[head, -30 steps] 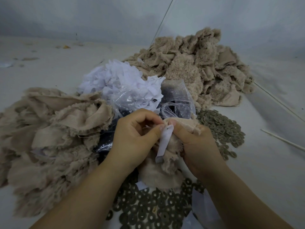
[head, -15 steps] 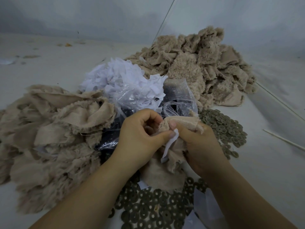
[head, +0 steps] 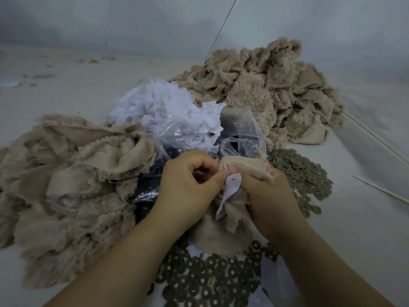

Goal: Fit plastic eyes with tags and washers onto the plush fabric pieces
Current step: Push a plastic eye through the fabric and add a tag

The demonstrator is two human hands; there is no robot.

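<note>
A tan plush fabric piece (head: 223, 231) is bunched between my two hands in the lower middle. My left hand (head: 188, 191) has its fingers curled and its thumb pressed against the top of a white tag (head: 230, 191) with a small hole. My right hand (head: 267, 196) grips the folded fabric, its thumb meeting the left thumb at the tag. The tag hangs down over the fabric. Any plastic eye at that spot is hidden by my fingers. Grey-green washers (head: 208, 284) lie scattered below my wrists.
More washers (head: 303, 176) are heaped to the right. A clear bag of white tags (head: 172, 116) and a bag of dark eyes (head: 239, 131) sit behind my hands. Plush piles lie at left (head: 66, 185) and far right (head: 265, 94). Thin sticks (head: 380, 189) lie at right.
The tag has turned from a flat strip to a bent one showing its hole near my thumbs. My hands stay together on the fabric, shifting only slightly.
</note>
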